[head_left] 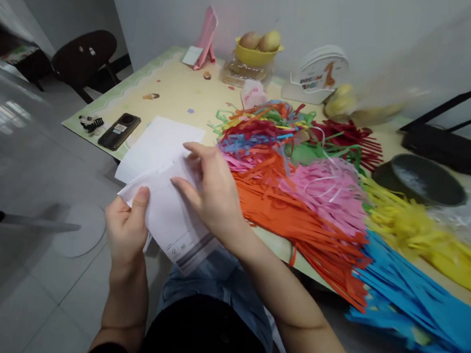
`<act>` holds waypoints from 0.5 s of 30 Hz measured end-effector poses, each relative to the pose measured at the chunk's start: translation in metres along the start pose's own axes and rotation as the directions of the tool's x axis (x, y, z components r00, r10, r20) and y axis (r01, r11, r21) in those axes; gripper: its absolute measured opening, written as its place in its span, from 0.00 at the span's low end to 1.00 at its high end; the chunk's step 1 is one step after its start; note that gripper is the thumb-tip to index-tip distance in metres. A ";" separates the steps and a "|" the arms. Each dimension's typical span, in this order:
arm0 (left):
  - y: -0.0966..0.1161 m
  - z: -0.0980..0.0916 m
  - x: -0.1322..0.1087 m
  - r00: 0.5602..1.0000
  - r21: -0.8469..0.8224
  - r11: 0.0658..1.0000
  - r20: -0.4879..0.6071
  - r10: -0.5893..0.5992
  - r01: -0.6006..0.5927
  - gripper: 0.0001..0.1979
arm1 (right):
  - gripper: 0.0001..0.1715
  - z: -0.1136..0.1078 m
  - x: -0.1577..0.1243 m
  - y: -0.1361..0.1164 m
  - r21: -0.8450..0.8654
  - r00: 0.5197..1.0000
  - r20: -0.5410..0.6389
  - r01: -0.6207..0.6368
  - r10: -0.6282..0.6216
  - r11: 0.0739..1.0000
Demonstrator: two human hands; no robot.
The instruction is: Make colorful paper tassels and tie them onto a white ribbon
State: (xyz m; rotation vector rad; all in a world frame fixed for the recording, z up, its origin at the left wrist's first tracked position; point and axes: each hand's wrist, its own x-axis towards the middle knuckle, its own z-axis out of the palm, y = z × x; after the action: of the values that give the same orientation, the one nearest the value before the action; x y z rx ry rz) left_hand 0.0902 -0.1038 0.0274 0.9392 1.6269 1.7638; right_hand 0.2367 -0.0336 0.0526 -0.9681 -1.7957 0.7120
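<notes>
My left hand grips the left edge of a printed white paper sheet, thumb on top and fingers underneath. The sheet hangs tilted over the table's front edge and my lap, with printed lines and a dark band near its lower corner. Over its upper right part, my right hand has its thumb and fingers apart; whether the fingertips touch the paper is hard to see. Behind the sheet, another white paper lies flat on the table. Just right of my right hand is a heap of orange paper strips.
Pink, blue and yellow strips spread along the right side. A phone and hair clip lie at the left. Farther back are a pink stand, a yellow bowl and a dark bowl.
</notes>
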 end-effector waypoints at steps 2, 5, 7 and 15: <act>0.004 -0.004 -0.002 0.999 -0.044 0.999 -0.045 0.014 -0.016 0.14 | 0.35 -0.013 -0.007 0.007 -0.029 0.998 -0.038 -0.044 0.043 0.999; 0.006 -0.013 0.010 0.993 -0.174 0.984 -0.120 0.013 -0.034 0.13 | 0.37 -0.040 -0.019 0.019 0.169 0.942 0.299 -0.210 0.153 0.963; 0.004 -0.016 0.027 0.990 -0.259 0.963 -0.134 0.044 -0.078 0.14 | 0.26 -0.056 -0.019 0.016 0.228 0.836 0.544 -0.232 0.074 0.946; -0.022 0.016 0.092 0.964 -0.475 0.866 0.265 -0.032 0.159 0.26 | 0.27 -0.010 0.079 -0.037 -0.593 0.974 0.102 0.221 -0.200 0.774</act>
State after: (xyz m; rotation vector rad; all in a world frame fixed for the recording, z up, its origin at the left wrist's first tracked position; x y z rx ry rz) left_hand 0.0467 -0.0187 0.0175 0.7773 0.9732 1.7840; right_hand 0.2158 0.0151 0.1220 -1.1319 -2.1739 -0.0127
